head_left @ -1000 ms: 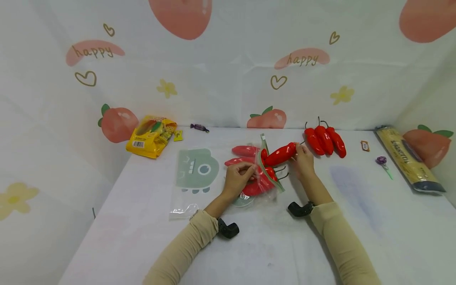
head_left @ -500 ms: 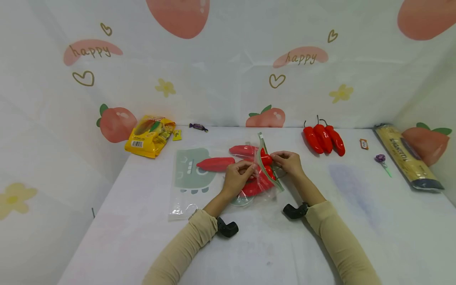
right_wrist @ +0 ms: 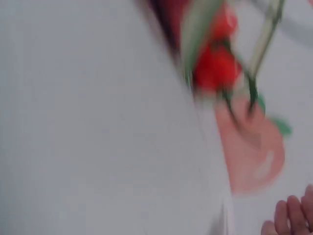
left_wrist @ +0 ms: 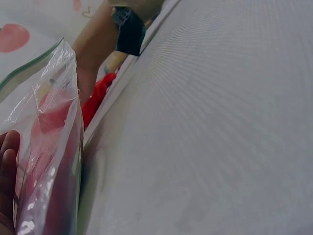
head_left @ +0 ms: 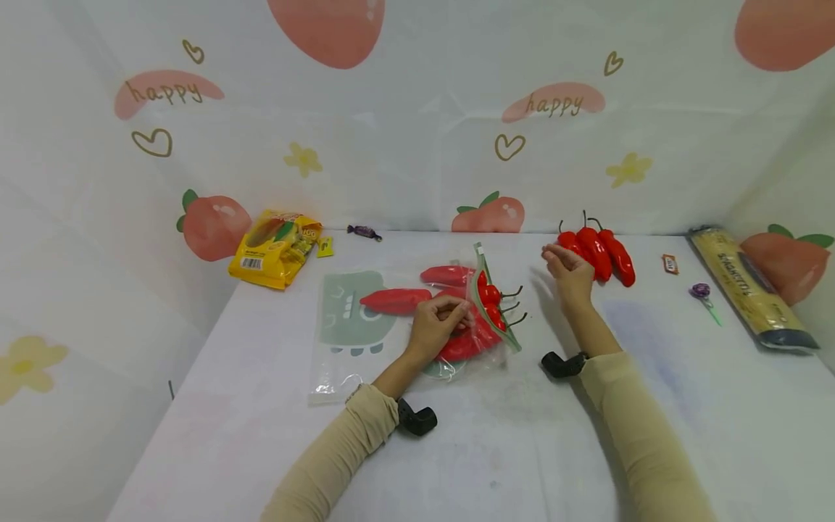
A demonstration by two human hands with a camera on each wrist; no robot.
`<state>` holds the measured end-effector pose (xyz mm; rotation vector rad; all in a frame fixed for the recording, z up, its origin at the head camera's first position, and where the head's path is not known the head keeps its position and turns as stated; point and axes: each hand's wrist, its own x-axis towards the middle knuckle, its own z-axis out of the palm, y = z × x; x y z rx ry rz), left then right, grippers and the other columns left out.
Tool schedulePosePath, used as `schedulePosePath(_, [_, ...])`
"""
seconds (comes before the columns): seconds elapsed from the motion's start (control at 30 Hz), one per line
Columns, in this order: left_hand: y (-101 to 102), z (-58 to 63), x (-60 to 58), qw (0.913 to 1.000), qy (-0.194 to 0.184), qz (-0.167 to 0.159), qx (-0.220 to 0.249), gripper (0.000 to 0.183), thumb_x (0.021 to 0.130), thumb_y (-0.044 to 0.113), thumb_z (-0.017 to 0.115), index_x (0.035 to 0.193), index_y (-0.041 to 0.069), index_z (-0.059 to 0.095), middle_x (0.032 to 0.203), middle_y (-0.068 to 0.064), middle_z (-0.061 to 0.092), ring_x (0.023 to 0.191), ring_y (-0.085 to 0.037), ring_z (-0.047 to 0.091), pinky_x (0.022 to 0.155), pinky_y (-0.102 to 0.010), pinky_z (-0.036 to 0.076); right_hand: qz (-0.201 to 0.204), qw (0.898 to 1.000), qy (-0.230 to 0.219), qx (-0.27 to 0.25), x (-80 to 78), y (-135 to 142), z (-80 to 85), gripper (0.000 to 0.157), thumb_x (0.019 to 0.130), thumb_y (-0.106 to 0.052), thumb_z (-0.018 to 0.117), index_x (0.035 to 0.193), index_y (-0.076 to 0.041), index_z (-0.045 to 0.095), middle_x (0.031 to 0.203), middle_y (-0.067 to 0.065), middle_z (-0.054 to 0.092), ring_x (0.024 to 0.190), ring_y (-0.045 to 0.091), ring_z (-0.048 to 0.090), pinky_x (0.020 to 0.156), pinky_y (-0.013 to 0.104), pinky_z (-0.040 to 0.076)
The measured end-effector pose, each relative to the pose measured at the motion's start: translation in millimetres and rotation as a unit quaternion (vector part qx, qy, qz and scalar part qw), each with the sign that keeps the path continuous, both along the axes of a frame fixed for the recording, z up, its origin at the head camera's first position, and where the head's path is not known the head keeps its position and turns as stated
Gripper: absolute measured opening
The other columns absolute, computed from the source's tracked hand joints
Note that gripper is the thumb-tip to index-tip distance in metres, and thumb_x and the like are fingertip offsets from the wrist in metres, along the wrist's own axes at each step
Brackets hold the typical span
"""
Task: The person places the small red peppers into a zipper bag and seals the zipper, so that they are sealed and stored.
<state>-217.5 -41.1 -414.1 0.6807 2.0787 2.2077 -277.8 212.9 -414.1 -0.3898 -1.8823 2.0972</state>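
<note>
A clear zip bag with a green monster print lies on the table, its green-edged mouth facing right. Several red chili peppers are inside it, and some stems stick out past the mouth. My left hand pinches the bag's film near that mouth; in the left wrist view, its fingers press against the plastic. My right hand holds nothing, fingers loosely bent, just in front of three more red chili peppers at the back. It partly covers the leftmost one. The right wrist view is blurred.
A yellow snack bag and a small yellow sweet lie at the back left, near a purple wrapped candy. To the right are a small orange-edged packet, a lollipop and a spaghetti pack.
My right hand has pushed a chili pepper leftward into the bag, let go of it, and moved right toward the three peppers at the back. My left hand has stayed on the bag.
</note>
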Motion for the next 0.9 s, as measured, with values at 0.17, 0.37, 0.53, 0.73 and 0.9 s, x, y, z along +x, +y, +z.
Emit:
schedulePosePath(0.17, [1, -1.1, 0.8, 1.0, 0.001, -0.002, 0.001, 0.019, 0.089, 0.004, 0.057, 0.093, -0.014, 0.061, 0.081, -0.035, 0.061, 0.064, -0.008, 0.064, 0.066, -0.028, 0.058, -0.04, 0.996, -0.03, 0.075, -13.1, 34, 9.4, 0.042, 0.09, -0.019, 0.057, 0.13, -0.007, 0.051, 0.133, 0.007, 0.053, 0.109, 0.005, 0.05, 0.103, 0.017, 0.038])
schedulePosePath(0.37, [2, -1.5, 2.8, 1.0, 0.001, -0.002, -0.002, 0.019, 0.089, 0.004, 0.057, 0.093, -0.014, 0.062, 0.081, -0.034, 0.062, 0.065, -0.015, 0.066, 0.067, -0.029, 0.058, -0.012, 0.983, -0.067, 0.17, -27.1, 60, 7.3, 0.048, 0.094, -0.023, 0.049, 0.138, -0.006, 0.039, 0.143, 0.012, 0.041, 0.127, 0.013, 0.042, 0.111, 0.027, 0.03])
schedulePosePath(0.53, [3, -2.6, 3.4, 1.0, 0.004, -0.006, -0.006, 0.019, 0.089, 0.003, 0.057, 0.094, -0.014, 0.061, 0.082, -0.034, 0.062, 0.069, -0.032, 0.066, 0.067, -0.03, 0.058, 0.002, 0.967, -0.105, 0.231, -31.9, 64, 1.9, 0.047, 0.097, -0.02, 0.042, 0.142, -0.007, 0.032, 0.146, 0.012, 0.035, 0.136, 0.023, 0.032, 0.113, 0.033, 0.026])
schedulePosePath(0.73, [1, -1.8, 2.8, 0.9999, 0.005, 0.001, -0.009, 0.019, 0.089, 0.004, 0.057, 0.094, -0.013, 0.062, 0.082, -0.033, 0.063, 0.068, -0.025, 0.066, 0.068, -0.031, 0.058, -0.011, 0.952, -0.14, 0.273, -34.6, 50, 1.0, 0.048, 0.097, -0.014, 0.043, 0.143, -0.011, 0.03, 0.146, 0.011, 0.036, 0.136, 0.023, 0.032, 0.114, 0.036, 0.026])
schedulePosePath(0.9, [0, -0.2, 1.5, 0.9998, 0.009, 0.004, -0.016, 0.019, 0.089, 0.004, 0.057, 0.094, -0.013, 0.062, 0.082, -0.033, 0.063, 0.068, -0.025, 0.066, 0.068, -0.029, 0.058, 0.01, 0.94, -0.161, 0.301, -36.9, 43, 2.1, 0.052, 0.094, -0.015, 0.049, 0.142, -0.007, 0.029, 0.144, 0.017, 0.037, 0.133, 0.031, 0.034, 0.112, 0.042, 0.028])
